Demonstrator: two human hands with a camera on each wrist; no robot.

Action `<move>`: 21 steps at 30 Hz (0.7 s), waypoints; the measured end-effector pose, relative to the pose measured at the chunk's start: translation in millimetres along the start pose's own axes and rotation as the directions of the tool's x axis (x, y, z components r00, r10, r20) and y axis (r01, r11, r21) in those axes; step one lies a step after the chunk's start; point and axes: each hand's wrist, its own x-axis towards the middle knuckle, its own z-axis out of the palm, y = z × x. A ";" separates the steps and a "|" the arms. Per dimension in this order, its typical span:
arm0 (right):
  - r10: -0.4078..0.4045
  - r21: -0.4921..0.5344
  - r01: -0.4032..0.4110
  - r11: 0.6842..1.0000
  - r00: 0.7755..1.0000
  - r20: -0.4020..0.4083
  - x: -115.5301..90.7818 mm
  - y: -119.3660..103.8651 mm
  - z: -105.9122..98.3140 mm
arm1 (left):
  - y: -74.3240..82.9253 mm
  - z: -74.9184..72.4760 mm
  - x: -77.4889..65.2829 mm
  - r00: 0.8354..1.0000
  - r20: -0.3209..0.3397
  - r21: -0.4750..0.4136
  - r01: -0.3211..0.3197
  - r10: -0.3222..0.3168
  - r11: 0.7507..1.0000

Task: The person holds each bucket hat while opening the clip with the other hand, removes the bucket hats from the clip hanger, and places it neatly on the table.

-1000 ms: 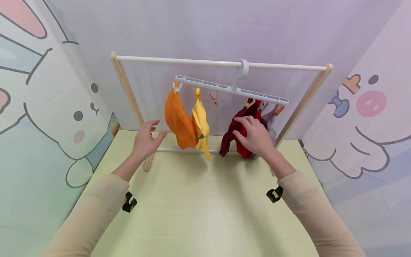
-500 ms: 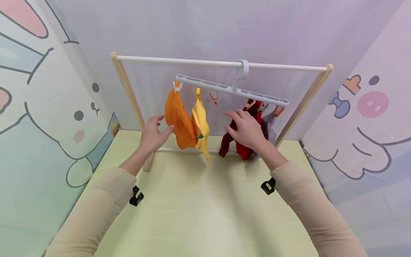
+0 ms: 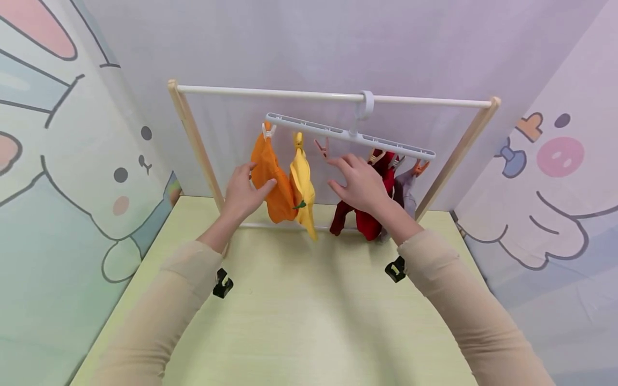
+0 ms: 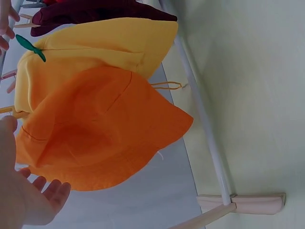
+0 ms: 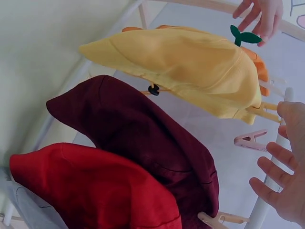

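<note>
The pale table [image 3: 299, 311] extends beneath and behind your left hand [image 3: 243, 190] and right hand [image 3: 362, 185]. The rack [image 3: 265, 93], white-railed with wooden legs, stands ahead of both, its top rail above them. From that rail the pale hanger [image 3: 333, 131] runs across, beyond and above your hands.

The orange hat [image 3: 282, 206] hangs immediately beside your left hand, at the thumb side; contact cannot be determined. The yellow hat [image 3: 304, 182], with its green sprout, hangs between your hands. The maroon hat [image 5: 143, 129], red hat [image 5: 95, 186] and grey hat [image 3: 409, 195] hang behind and outward of your right hand.

Your left hand: spread, thumb well apart from fingers, grasping nothing. Your right hand: fingers extended and slightly bent, thumb apart, likewise grasping nothing. The pink clip [image 5: 250, 140] hangs near your right fingertips; whether they touch, you cannot tell.
</note>
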 end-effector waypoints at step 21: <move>0.010 0.009 -0.010 1.000 1.000 0.024 18.2 -21.1 3.3 | 16.8 22.3 22.2 0.994 -0.069 -0.010 0.090 -0.090 0.996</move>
